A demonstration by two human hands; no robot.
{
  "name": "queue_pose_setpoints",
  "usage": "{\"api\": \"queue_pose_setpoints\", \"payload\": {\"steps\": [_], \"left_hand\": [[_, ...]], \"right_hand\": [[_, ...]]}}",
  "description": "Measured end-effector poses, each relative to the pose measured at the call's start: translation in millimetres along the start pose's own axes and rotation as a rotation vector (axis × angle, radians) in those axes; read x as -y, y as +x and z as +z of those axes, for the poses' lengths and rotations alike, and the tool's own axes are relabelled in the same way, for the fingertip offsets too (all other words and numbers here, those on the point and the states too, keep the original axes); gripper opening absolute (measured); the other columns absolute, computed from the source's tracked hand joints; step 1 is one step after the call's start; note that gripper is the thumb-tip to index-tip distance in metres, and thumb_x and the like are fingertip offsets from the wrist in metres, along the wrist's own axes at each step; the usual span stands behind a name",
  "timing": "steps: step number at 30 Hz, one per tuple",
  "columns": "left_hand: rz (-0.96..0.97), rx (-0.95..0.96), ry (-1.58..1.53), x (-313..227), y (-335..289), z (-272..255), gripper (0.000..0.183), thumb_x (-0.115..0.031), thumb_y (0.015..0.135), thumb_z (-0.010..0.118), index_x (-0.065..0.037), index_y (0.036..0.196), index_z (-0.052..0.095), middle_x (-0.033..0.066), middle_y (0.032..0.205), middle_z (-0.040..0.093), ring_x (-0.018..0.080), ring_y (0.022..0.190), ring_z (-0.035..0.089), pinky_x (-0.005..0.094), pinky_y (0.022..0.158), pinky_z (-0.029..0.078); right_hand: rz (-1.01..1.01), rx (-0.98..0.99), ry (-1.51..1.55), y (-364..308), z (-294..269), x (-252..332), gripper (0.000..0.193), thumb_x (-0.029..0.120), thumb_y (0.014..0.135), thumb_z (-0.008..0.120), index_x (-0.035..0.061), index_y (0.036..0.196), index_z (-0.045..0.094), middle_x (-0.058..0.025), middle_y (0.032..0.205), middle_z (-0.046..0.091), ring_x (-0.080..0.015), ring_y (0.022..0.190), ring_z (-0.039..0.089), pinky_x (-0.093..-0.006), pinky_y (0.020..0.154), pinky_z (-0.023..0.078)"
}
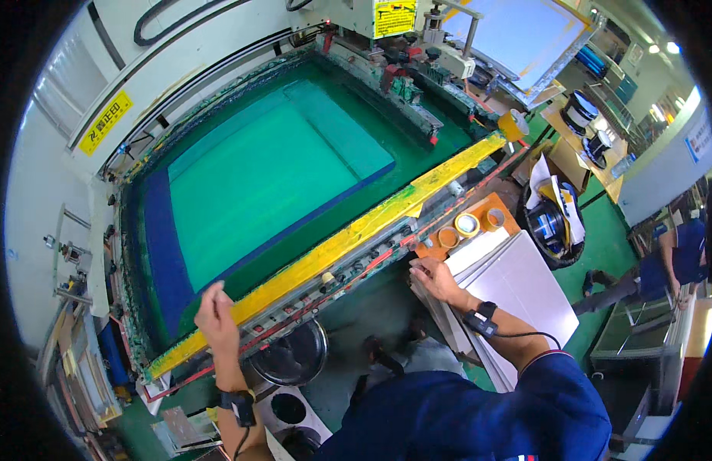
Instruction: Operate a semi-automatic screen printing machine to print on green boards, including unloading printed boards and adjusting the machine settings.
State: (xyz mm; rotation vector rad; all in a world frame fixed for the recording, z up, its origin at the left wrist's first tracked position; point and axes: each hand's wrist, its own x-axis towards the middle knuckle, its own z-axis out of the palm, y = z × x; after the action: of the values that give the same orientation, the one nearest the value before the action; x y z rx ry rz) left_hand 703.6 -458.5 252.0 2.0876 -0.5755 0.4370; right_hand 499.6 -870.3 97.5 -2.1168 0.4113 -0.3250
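Note:
In front of me lies a large screen-printing frame (348, 227) with a yellow-taped near edge, its mesh (248, 184) coated in green ink with a dark blue border. My left hand (217, 319) is raised over the near left part of that edge, fingers loosely extended and nothing visible in them. To the right, my right hand (439, 281) is at the far left corner of a stack of white sheets (517, 288). Its fingers curl down at the sheet edges; whether they grip a sheet is hidden. Both wrists carry black strapped devices with cables.
Tape rolls (467, 223) stand on an orange-brown board beyond the sheets. A round dark-lidded container (290, 353) sits below the frame's near edge. At right are a filled black bin (552, 223), a table (613, 180) with ink tubs, and another person (667, 257).

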Motion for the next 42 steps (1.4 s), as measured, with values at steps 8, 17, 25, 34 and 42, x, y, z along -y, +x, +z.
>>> {"api": "queue_pose_setpoints", "payload": {"steps": [8,17,25,34,42], "left_hand": [[-0.319,0.003,-0.311,39,26,12,0.023,-0.017,0.099,0.055,0.003,0.103,0.067,0.0,0.069,0.053,0.0066,0.063,0.046,0.0233,0.056,0.036],[-0.251,0.013,-0.17,39,21,7,0.024,-0.018,0.098,0.056,0.002,0.102,0.068,0.0,0.07,0.054,0.0071,0.066,0.048,0.025,0.059,0.039],[-0.192,0.013,-0.111,44,14,2,0.019,-0.016,0.097,0.058,0.001,0.1,0.067,-0.0007,0.069,0.052,0.0067,0.061,0.045,0.0247,0.054,0.037],[0.336,0.36,-0.012,-76,158,94,0.023,-0.02,0.092,0.063,0.003,0.099,0.066,0.0164,0.08,0.066,0.0259,0.069,0.065,0.0355,0.064,0.052],[0.873,0.508,0.239,-219,326,316,0.034,-0.027,0.094,0.059,-0.002,0.116,0.06,0.0195,0.102,0.061,0.0375,0.098,0.061,0.0426,0.084,0.049]], "right_hand": [[-0.162,0.452,-0.351,-18,76,-6,0.048,0.029,0.085,0.068,0.0001,0.123,0.059,-0.0205,0.113,0.062,-0.0364,0.106,0.059,-0.0427,0.089,0.05],[-0.437,0.603,-0.479,-13,164,25,0.07,0.035,0.085,0.066,-0.005,0.137,0.043,-0.025,0.145,0.04,-0.0404,0.133,0.039,-0.0466,0.109,0.036],[-0.395,0.65,-0.247,-6,88,66,0.046,0.033,0.09,0.062,0.0007,0.123,0.059,-0.0214,0.122,0.062,-0.0348,0.112,0.061,-0.0434,0.096,0.048],[-0.07,0.09,0.03,-5,-83,76,0.03,0.021,0.087,0.07,0.0003,0.109,0.066,-0.0158,0.091,0.07,-0.0301,0.083,0.069,-0.0374,0.075,0.055],[-0.153,-0.043,0.029,-38,-125,45,0.027,0.017,0.085,0.07,0.0013,0.107,0.066,-0.0159,0.085,0.068,-0.0303,0.076,0.067,-0.038,0.069,0.054]]}}
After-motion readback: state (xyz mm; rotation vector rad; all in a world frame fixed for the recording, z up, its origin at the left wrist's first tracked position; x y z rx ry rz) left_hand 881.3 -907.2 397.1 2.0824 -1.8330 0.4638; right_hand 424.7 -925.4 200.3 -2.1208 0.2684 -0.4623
